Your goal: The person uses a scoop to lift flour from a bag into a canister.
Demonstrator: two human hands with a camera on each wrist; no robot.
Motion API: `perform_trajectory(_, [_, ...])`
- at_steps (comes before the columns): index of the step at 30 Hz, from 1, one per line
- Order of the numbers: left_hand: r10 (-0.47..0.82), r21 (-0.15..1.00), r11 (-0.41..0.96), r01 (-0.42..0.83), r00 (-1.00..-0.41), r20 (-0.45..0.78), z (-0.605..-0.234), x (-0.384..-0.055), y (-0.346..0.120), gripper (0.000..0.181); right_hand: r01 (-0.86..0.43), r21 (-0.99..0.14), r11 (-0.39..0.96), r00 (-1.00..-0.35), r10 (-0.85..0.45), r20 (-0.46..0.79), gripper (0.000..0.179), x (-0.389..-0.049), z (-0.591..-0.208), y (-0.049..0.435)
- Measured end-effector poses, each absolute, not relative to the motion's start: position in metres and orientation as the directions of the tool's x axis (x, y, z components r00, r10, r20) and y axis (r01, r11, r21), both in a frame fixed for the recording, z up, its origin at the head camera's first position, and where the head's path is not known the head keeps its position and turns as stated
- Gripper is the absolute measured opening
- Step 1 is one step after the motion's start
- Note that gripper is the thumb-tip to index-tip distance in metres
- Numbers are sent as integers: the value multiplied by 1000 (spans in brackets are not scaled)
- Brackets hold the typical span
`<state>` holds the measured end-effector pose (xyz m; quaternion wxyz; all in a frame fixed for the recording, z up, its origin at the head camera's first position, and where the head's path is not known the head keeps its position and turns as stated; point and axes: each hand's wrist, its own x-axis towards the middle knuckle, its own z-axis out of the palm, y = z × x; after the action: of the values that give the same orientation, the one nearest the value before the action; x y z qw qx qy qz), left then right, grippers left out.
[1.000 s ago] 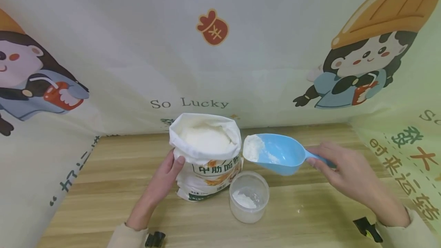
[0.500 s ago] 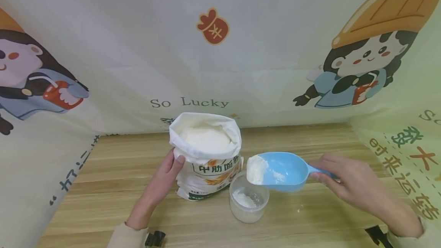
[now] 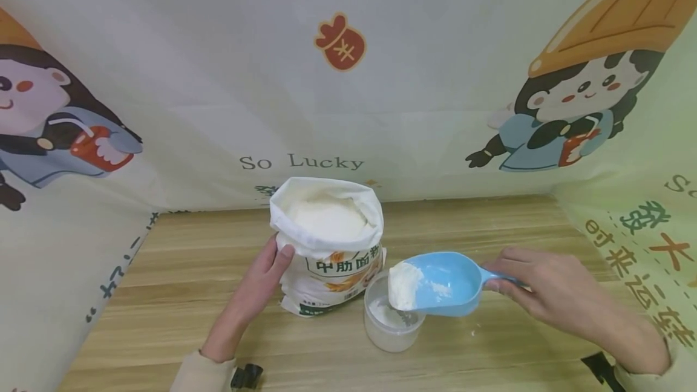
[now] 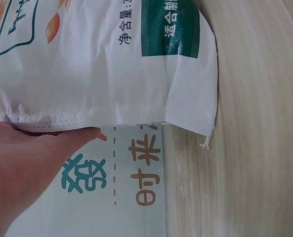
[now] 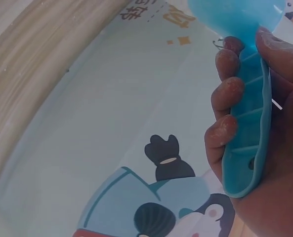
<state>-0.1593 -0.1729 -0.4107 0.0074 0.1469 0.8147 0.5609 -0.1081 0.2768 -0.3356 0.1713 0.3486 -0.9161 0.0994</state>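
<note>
A white bag of flour (image 3: 313,280) stands with its mouth rolled down, flour (image 3: 329,219) showing inside. My left hand (image 3: 267,271) grips its left side below the folded rim, thumb at the front; in the left wrist view the hand (image 4: 32,153) lies along the bag's stitched side. My right hand (image 3: 550,295) holds a light-blue scoop (image 3: 454,277), fingers curled round its ribbed handle (image 5: 250,113) in the right wrist view. A heap of flour (image 3: 404,286) sits at the scoop's lip, over the right part of a clear round tub (image 3: 389,337) with some flour in it.
The wooden tabletop (image 3: 190,301) carries the bag and tub side by side, close together. Small white specks lie on it right of the tub. Printed cloth (image 3: 425,77) rises behind the table and along both sides.
The right hand has brought the scoop down and nearer the person, from beside the bag's mouth to over the tub. The left hand and bag have stayed put.
</note>
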Motion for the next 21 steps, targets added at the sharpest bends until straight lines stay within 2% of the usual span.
perform_trajectory(13, [248, 913, 331, 239, -955, 160, -411, -159, -173, 61, -680, 31, 732, -673, -641, 368, 15, -109, -327, 269])
perform_trajectory(18, [246, 914, 333, 233, -957, 154, -410, -159, -173, 60, -684, 59, 727, -662, -652, 369, 19, -109, -324, 265])
perform_trajectory(21, [243, 914, 339, 224, -959, 146, -410, -159, -173, 61, -693, 82, 716, -640, -664, 386, 29, -110, -323, 262])
